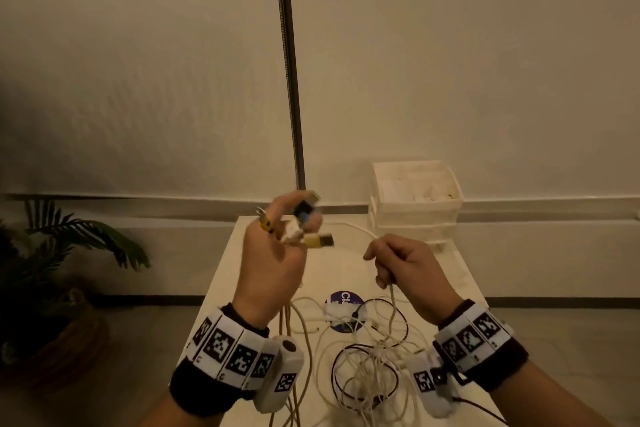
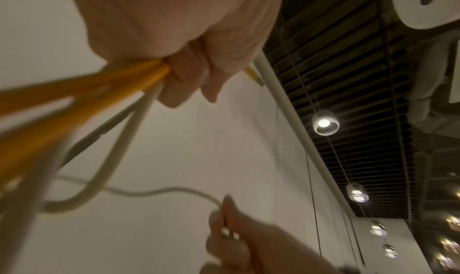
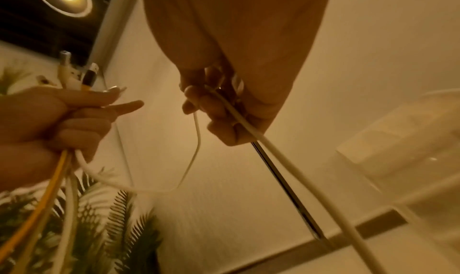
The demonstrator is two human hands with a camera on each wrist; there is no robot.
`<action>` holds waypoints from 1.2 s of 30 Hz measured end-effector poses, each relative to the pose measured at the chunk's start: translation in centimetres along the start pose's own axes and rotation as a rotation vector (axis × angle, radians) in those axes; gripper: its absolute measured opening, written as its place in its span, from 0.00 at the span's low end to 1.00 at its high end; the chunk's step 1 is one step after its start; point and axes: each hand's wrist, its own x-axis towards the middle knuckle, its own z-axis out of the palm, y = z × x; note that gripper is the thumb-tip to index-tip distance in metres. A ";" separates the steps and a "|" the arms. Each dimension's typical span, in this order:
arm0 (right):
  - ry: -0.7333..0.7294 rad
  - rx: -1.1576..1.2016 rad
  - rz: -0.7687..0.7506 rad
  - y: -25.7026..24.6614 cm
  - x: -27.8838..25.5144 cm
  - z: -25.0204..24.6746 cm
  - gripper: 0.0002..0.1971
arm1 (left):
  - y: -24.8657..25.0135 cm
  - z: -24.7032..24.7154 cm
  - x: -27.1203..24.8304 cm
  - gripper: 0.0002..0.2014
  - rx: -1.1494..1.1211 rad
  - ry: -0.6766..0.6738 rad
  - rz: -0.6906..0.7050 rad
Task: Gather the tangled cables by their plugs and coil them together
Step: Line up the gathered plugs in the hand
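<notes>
Cables [image 1: 363, 357] lie tangled on the white table [image 1: 460, 274], below both raised hands. Left hand [image 1: 273, 260] is fisted around a bunch of plugs [image 1: 304, 222] above the tangle. Right hand [image 1: 405, 267] curls around one white cable [image 1: 392, 295]. Only the right wrist view shows that cable looping across to the left fist; the left wrist view shows yellow cables [image 2: 82, 93] leaving the fist.
</notes>
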 end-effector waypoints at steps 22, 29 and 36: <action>-0.347 -0.133 0.032 -0.9 -1.4 1.1 0.11 | -0.8 -3.0 3.1 0.04 -0.240 0.230 -0.116; -0.164 -0.141 0.059 1.1 -3.0 1.5 0.11 | -1.4 -3.6 2.5 0.05 -0.058 0.282 -0.058; -0.120 -0.265 -0.097 -4.2 -1.5 1.0 0.12 | -0.8 1.3 -0.3 0.18 0.327 -0.371 0.116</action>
